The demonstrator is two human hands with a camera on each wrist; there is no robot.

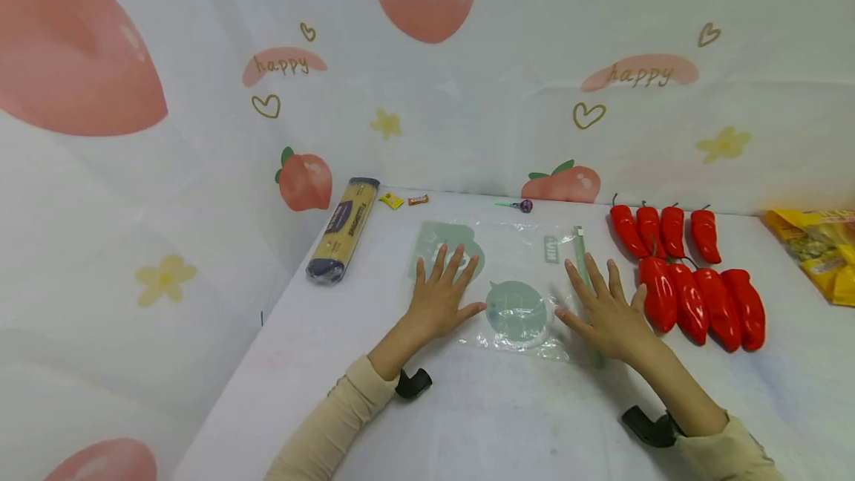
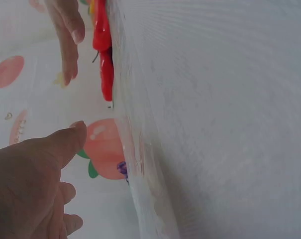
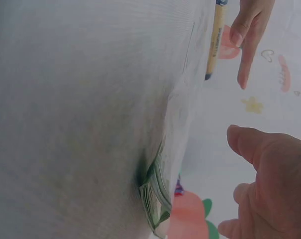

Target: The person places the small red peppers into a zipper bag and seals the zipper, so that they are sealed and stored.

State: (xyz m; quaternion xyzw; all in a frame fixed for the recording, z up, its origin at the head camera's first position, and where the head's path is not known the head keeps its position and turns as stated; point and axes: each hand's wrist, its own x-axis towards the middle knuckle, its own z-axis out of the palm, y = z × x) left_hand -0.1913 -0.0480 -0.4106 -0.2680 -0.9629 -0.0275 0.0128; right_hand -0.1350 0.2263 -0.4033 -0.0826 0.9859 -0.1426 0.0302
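A clear zip bag (image 1: pixel 517 310) with pale green printed shapes lies flat on the white table, its green zip edge (image 1: pixel 580 243) to the right. Over its left part, my left hand (image 1: pixel 437 306) is held palm down with the fingers spread. My right hand (image 1: pixel 611 318) is spread the same way over the zip side. Both wrist views show a gap between the palms and the table: the left hand (image 2: pixel 36 184) and the right hand (image 3: pixel 284 184) hover above the bag and hold nothing. In the right wrist view, the zip end (image 3: pixel 157 194) bends up slightly.
Several red peppers (image 1: pixel 708 303) lie in two rows right of the bag. A spaghetti pack (image 1: pixel 344 232) lies at the left edge. Along the back are a yellow wrapped candy (image 1: pixel 391 201), a small orange-brown one (image 1: pixel 418 200) and a lollipop (image 1: pixel 525 205). A yellow packet (image 1: pixel 821 243) lies far right.
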